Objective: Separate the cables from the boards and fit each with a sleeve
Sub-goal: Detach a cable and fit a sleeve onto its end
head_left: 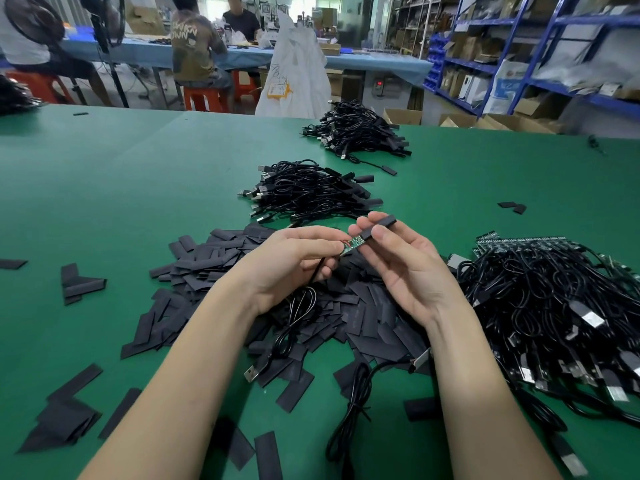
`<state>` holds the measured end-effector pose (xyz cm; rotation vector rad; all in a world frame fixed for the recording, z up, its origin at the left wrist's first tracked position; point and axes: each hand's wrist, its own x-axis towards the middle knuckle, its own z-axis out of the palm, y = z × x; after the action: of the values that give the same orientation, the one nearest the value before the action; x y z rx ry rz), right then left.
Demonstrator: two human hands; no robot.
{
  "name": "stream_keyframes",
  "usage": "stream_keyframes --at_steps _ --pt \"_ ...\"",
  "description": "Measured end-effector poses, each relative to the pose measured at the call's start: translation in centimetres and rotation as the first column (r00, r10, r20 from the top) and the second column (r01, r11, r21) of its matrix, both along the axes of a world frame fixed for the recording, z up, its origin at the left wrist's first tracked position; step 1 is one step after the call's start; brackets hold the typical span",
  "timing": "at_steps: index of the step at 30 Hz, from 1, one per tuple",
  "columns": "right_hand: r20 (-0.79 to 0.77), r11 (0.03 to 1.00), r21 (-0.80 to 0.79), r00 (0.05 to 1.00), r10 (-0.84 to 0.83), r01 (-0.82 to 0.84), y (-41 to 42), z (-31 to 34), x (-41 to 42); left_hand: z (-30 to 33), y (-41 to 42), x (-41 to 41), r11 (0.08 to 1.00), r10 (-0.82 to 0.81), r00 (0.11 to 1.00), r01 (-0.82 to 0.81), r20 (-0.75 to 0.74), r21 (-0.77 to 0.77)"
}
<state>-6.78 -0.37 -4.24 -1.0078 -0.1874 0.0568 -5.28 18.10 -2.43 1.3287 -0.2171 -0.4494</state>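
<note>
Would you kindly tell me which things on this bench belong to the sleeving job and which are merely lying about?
In use: left hand holding the small board and its cable; right hand pinching a sleeve; loose sleeves; unsleeved cables.

Lying about: white sack, orange stools, cardboard boxes.

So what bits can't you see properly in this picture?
- Head view: the small board is partly hidden by the left hand and the sleeve in the right hand.
- Its parts are too small.
- The cable pile runs off the right edge.
</note>
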Motion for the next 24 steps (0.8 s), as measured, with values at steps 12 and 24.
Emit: stream_keyframes --at_steps 12,24 --pt "0.01 0.995 0.005 0.995 0.097 -0.097 -0.42 -0.12 0.26 -0.01 0.3 0.26 0.991 -0.063 0.969 0.032 -0.24 -0.131" --pt "0.021 1.0 0.011 1.0 -0.004 0.004 -0.14 -0.02 -0.02 0.13 -0.36 0.07 0.99 0.049 0.97 -0.079 -0.24 -0.115"
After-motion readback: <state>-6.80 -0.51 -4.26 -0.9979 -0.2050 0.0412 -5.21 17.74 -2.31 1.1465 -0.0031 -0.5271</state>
